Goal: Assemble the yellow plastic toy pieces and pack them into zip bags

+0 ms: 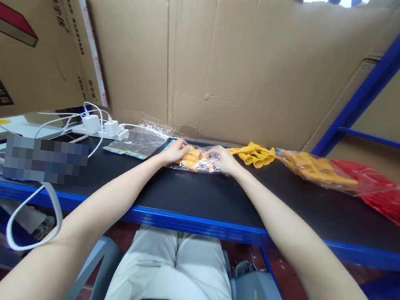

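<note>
A clear plastic bag (195,161) with yellow-orange plastic pieces inside lies on the black table top, directly in front of me. My left hand (175,151) grips its left end, with the fingers curled over the top edge. At the opposite end, my right hand (223,159) is closed on the plastic; its fingertips are partly hidden by glare and the bag. Just right of that hand lies a loose pile of yellow horn-shaped pieces (257,156). Behind and left of my left hand rests another clear bag (137,141), flat, with a colourful strip along its edge.
Further right are a clear bag of yellow pieces (314,168) and a red plastic bag (387,192). A white power strip (102,129) with plugs and cables stands at left; a looped white cable (56,222) hangs over the blue table edge (198,224). Cardboard (239,67) walls the back.
</note>
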Demonstrator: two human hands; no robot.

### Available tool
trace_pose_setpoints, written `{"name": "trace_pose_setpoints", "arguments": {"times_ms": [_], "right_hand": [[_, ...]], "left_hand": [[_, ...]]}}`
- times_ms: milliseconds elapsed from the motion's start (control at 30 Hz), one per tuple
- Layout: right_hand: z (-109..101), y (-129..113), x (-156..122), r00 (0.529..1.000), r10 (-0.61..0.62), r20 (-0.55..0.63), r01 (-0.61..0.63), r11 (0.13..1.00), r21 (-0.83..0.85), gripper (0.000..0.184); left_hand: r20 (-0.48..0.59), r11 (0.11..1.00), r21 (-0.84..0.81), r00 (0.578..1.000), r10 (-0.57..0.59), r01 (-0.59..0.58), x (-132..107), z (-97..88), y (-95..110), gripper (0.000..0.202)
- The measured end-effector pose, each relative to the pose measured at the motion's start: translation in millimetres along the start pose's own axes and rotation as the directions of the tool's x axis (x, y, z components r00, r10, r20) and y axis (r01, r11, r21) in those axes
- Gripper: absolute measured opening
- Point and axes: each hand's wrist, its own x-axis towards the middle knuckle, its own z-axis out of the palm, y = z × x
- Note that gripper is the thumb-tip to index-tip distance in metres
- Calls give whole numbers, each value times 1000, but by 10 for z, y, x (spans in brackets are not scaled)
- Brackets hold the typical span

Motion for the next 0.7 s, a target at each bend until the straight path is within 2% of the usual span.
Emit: {"name": "trace_pose_setpoints", "arguments": {"times_ms": [67, 133, 200, 300, 367, 467, 600, 700], "right_hand": [[-39, -14, -13, 996, 84, 16, -81, 990, -114, 21], [-71, -47, -28, 986, 150, 78, -138, 981, -137, 19], [-87, -90, -41, 974, 182, 133, -173, 982, -76, 18], [-88, -145, -60, 954, 250, 168, -271, 955, 118, 24], [-84, -158, -72, 927, 308, 216, -357, 901, 247, 29], [-74, -124, -81, 905, 325, 276, -416, 814, 406, 32], [-45, -22, -62, 887, 356, 295, -462, 706, 537, 24], [-39, -10, -52, 873, 364, 326, -485, 559, 673, 15]], "left_hand": [[0, 1000, -7, 1000, -26, 26, 1, 4, 0, 23], [2, 999, -15, 1000, -30, 30, 1, 4, 5, 23], [0, 1000, -16, 1000, -21, 21, 1, -3, 10, 24], [-17, 1000, -21, 1000, -12, 11, 7, -15, 4, 25], [-19, 999, -42, 1000, -16, 15, 15, -18, -10, 25], [-16, 994, -100, 999, -33, 31, 23, -15, -27, 24], [-37, 989, -140, 998, -52, 46, 20, -15, -29, 22], [-42, 993, -105, 997, -66, 62, 19, -21, -29, 22]]}}
